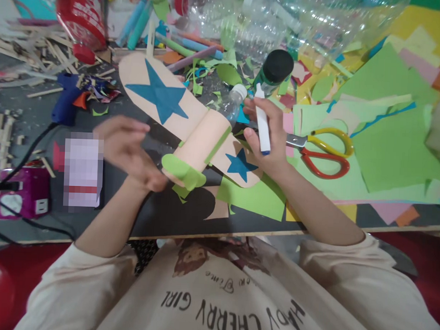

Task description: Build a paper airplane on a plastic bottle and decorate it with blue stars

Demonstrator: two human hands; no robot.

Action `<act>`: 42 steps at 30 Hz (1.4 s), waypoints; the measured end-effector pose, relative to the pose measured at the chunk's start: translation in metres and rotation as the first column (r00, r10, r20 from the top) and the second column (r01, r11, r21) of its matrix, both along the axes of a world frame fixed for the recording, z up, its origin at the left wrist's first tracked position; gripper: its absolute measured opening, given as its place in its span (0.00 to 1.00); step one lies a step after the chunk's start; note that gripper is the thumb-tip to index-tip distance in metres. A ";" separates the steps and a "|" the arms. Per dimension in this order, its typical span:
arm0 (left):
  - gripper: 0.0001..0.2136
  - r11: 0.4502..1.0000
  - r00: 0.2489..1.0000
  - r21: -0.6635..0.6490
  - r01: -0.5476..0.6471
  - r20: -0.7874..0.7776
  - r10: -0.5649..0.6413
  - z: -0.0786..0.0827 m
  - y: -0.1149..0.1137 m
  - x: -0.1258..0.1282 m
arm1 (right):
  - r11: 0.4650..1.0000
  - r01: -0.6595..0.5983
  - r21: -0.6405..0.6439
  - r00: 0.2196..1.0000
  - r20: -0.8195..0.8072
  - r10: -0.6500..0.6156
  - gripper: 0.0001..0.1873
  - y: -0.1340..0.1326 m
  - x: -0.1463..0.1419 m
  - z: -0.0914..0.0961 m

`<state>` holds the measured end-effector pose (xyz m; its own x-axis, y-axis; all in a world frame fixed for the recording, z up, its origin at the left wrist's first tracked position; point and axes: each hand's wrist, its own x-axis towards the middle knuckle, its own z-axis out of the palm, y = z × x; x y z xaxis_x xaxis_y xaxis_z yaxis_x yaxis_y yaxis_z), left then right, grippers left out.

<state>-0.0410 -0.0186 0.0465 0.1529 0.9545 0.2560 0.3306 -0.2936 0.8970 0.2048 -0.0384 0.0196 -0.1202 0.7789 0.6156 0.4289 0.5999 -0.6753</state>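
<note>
A paper-covered plastic bottle (205,135) made up as a toy plane lies on the table before me. Its long peach wing (193,111) carries blue stars, and a light green rounded piece (183,171) is fixed at the near end. The clear neck and white cap (239,92) point away from me. My left hand (128,150) is beside the near end, fingers apart and somewhat blurred, holding nothing. To the right of the plane, my right hand (268,126) grips a white marker (262,119) with a blue end, held nearly upright.
Scissors (325,152) with red and yellow handles lie on green paper sheets (397,137) at right. A blue glue gun (65,97) with a cord is at left, near a purple box (24,192). A black-capped jar (275,70), paper scraps and clear bottles (311,24) crowd the back.
</note>
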 end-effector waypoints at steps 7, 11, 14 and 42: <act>0.23 0.949 0.901 0.250 0.192 -0.428 -0.069 0.003 -0.022 -0.004 | 0.997 0.033 -0.076 0.999 0.031 -0.031 0.21 -0.001 0.004 0.001; 0.24 0.889 0.867 0.400 0.222 -0.499 0.008 -0.004 0.000 -0.022 | 0.998 0.042 -0.045 0.998 0.056 -0.040 0.20 -0.001 0.004 0.004; 0.19 0.924 0.918 0.374 0.081 -0.389 0.076 -0.012 0.013 -0.028 | 1.000 0.027 0.000 0.998 0.056 -0.027 0.20 -0.002 0.002 0.006; 0.25 0.998 0.992 0.035 -0.048 0.115 0.043 -0.014 0.023 -0.015 | 0.899 0.424 0.114 0.848 -0.398 -0.349 0.19 0.022 0.025 0.007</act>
<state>-0.0560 0.0042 0.0324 0.0772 0.9492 0.3049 0.2406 -0.3146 0.9182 0.2295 -0.0161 0.0268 0.4236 0.5786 0.6970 0.4035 0.5684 -0.7170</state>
